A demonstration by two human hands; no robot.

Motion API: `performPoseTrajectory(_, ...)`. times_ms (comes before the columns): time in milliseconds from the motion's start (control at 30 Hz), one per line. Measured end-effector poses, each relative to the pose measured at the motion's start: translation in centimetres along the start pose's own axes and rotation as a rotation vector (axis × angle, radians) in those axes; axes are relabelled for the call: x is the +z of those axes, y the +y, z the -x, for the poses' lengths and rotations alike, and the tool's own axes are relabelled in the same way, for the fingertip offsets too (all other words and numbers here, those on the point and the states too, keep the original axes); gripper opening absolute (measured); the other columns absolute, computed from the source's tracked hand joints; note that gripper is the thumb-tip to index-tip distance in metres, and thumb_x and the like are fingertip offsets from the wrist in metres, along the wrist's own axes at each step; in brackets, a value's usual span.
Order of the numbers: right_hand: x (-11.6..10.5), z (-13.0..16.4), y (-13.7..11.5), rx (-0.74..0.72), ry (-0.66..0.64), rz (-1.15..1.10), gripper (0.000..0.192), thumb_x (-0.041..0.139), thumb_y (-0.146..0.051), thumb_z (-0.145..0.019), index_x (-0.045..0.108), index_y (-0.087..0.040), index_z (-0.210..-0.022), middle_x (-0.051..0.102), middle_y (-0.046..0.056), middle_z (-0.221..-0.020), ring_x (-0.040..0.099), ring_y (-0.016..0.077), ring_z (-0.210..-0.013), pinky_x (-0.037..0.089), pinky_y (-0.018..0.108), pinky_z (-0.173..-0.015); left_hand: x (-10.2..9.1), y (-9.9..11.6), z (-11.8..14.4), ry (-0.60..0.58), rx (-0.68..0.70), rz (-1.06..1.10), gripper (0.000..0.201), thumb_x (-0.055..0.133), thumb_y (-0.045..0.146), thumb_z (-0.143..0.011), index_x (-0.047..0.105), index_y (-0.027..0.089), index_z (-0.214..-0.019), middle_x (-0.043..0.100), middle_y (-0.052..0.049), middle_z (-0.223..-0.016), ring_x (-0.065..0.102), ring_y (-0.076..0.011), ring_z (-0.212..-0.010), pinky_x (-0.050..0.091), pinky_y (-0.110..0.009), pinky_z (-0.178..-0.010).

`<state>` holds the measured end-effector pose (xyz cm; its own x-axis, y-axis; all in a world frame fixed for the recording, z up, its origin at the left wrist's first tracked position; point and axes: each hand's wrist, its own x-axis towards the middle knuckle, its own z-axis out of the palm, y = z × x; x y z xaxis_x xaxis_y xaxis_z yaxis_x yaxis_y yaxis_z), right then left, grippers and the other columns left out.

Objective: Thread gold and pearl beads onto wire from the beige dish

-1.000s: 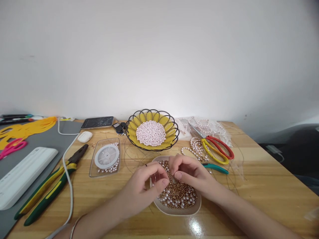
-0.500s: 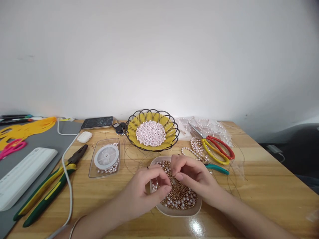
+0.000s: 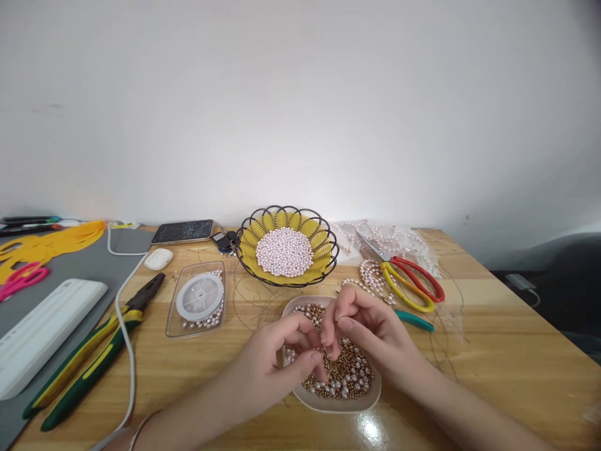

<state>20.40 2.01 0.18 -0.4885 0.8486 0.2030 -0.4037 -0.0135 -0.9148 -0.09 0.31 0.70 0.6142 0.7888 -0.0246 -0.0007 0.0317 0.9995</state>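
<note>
Both my hands hover over a shallow white dish [image 3: 338, 406] of small gold beads [image 3: 339, 371] and larger pearl beads [image 3: 359, 379]. My left hand [image 3: 291, 357] curls at the dish's left side, thumb and fingers brought close together. On the right, my right hand [image 3: 370, 326] is raised a little higher, its thumb pressed toward the forefinger. Whatever lies between the fingertips of either hand is too small to make out. The hands nearly meet above the beads and hide part of the dish.
Behind the dish stands a yellow basket [image 3: 323, 257] of pink pearls. Scissors [image 3: 408, 285], a teal-handled tool [image 3: 414, 320] and strung pearls [image 3: 373, 275] lie to the right. Leftward are a clear box with a thread spool [image 3: 200, 297], pliers [image 3: 94, 357], a white cable [image 3: 129, 341] and a phone [image 3: 183, 232].
My right hand has shifted slightly right and its lower fingers have come down toward the left fingertips. My left hand stays nearly in place, with its fingers a little lower.
</note>
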Motion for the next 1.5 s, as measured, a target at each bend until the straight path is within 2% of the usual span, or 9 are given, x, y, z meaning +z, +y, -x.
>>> performPoseTrajectory(300,-0.1,0.0,0.4,0.036,-0.006,-0.080,0.011,0.061,-0.027,-0.104,0.060,-0.021,-0.094,0.068,0.000,-0.081,0.063,0.0095,-0.070,0.052,0.022,-0.068,-0.1,0.4,0.2,-0.014,0.006,-0.030,0.008,0.055,0.023,-0.097,0.057,0.015,-0.096,0.070,-0.007,-0.081,0.064,-0.0177,-0.076,0.049,-0.031,-0.075)
performPoseTrajectory(367,-0.2,-0.1,0.5,0.045,-0.008,-0.088,0.012,0.062,-0.028,-0.103,0.060,-0.021,-0.094,0.066,0.000,-0.080,0.062,0.0098,-0.069,0.051,0.023,-0.067,0.0,0.4,0.2,-0.015,-0.021,-0.043,0.010,0.054,0.025,-0.098,0.055,0.016,-0.095,0.065,-0.004,-0.075,0.061,-0.0166,-0.072,0.047,-0.030,-0.072)
performPoseTrajectory(467,-0.3,-0.2,0.6,0.056,0.001,-0.071,0.013,0.065,-0.031,-0.101,0.059,-0.021,-0.094,0.065,0.000,-0.081,0.061,0.0109,-0.071,0.050,0.024,-0.069,0.0,0.2,0.2,-0.028,-0.069,-0.001,0.018,0.043,0.035,-0.105,0.049,0.019,-0.100,0.048,0.005,-0.066,0.045,-0.0126,-0.056,0.038,-0.026,-0.058)
performPoseTrajectory(600,-0.2,-0.2,0.3,0.021,0.008,0.098,0.011,0.066,-0.031,-0.099,0.058,-0.023,-0.099,0.062,0.000,-0.086,0.060,0.0127,-0.074,0.051,0.026,-0.068,-0.1,0.4,0.3,0.004,-0.042,-0.166,0.022,0.038,0.038,-0.106,0.047,0.020,-0.100,0.044,0.002,-0.081,0.041,-0.0154,-0.071,0.037,-0.029,-0.067)
performPoseTrajectory(733,0.5,0.0,-0.6,-0.072,0.018,0.471,0.003,0.062,-0.022,-0.097,0.060,-0.024,-0.097,0.059,0.000,-0.085,0.058,0.0149,-0.075,0.049,0.027,-0.065,0.2,1.0,0.5,0.002,-0.058,-0.248,0.021,0.034,0.035,-0.107,0.047,0.020,-0.103,0.049,0.000,-0.085,0.047,-0.0181,-0.078,0.039,-0.033,-0.075)
performPoseTrajectory(900,1.2,0.3,-1.3,-0.294,-0.062,0.869,0.018,0.056,-0.008,-0.096,0.061,-0.024,-0.094,0.060,0.002,-0.086,0.060,0.0175,-0.080,0.050,0.029,-0.067,0.5,1.2,0.6,0.033,-0.013,-0.289,0.021,0.033,0.032,-0.107,0.049,0.019,-0.107,0.062,-0.008,-0.101,0.058,-0.0226,-0.092,0.044,-0.037,-0.083)
performPoseTrajectory(1100,1.1,0.6,-0.7,-0.340,-0.048,0.977,0.021,0.054,-0.007,-0.097,0.062,-0.025,-0.102,0.059,0.004,-0.097,0.063,0.0182,-0.086,0.055,0.030,-0.073,0.7,0.2,0.8,0.084,0.007,-0.426,0.021,0.033,0.029,-0.108,0.052,0.020,-0.112,0.066,-0.009,-0.099,0.063,-0.0249,-0.090,0.047,-0.036,-0.077)
performPoseTrajectory(1367,0.9,0.9,-0.2,-0.363,-0.069,1.044,0.022,0.053,-0.009,-0.100,0.060,-0.025,-0.113,0.061,0.007,-0.106,0.064,0.0202,-0.098,0.057,0.031,-0.082,0.9,-0.4,0.7,0.134,0.110,-0.421,0.020,0.036,0.024,-0.106,0.054,0.021,-0.115,0.069,-0.008,-0.099,0.066,-0.0238,-0.089,0.047,-0.035,-0.076)
performPoseTrajectory(1500,0.8,1.1,-0.2,-0.366,-0.088,1.065,0.023,0.055,-0.010,-0.101,0.059,-0.025,-0.118,0.065,0.008,-0.111,0.065,0.0207,-0.102,0.057,0.034,-0.087,0.9,-0.3,0.6,0.120,0.070,-0.435,0.018,0.035,0.025,-0.107,0.052,0.021,-0.111,0.067,-0.007,-0.098,0.065,-0.0235,-0.091,0.046,-0.035,-0.077)
